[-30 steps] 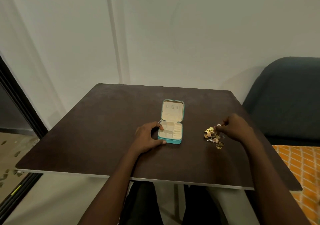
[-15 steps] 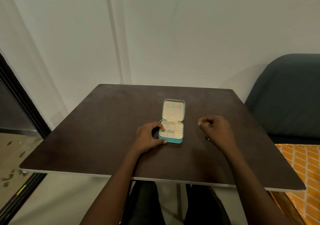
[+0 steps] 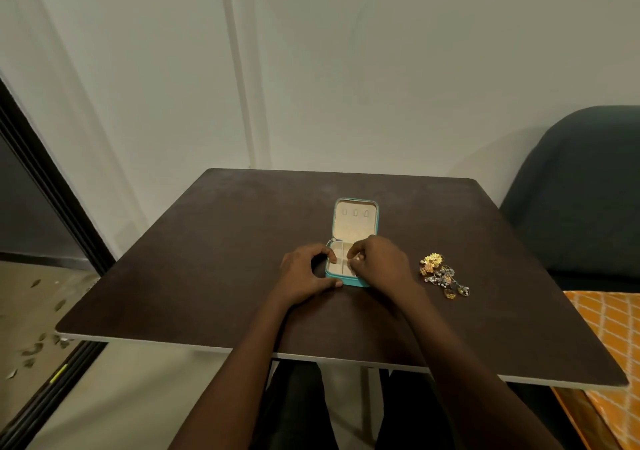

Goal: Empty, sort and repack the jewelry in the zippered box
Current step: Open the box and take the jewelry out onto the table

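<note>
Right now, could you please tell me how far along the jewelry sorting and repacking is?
Emptying looks done: the jewelry pile lies on the table, right of the open zippered box. Repacking is underway: the left hand grips the box while the right hand reaches over its compartments; what it carries is hidden. Most pieces remain unpacked.

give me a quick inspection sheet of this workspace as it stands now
surface: dark brown square table, matte, white edge.
job's things: small teal zippered jewelry box open, lid upright, cream lining; the compartments in view look empty. Pile of gold and silver jewelry lies on the table right of the box.
clutter: nothing seen.
hands: left hand grips the box's left side; right hand over the tray, fingers pinched on something too small to identify.
cables: nothing seen.
surroundings: white wall, dark padded chair at right, orange patterned fabric.
</note>
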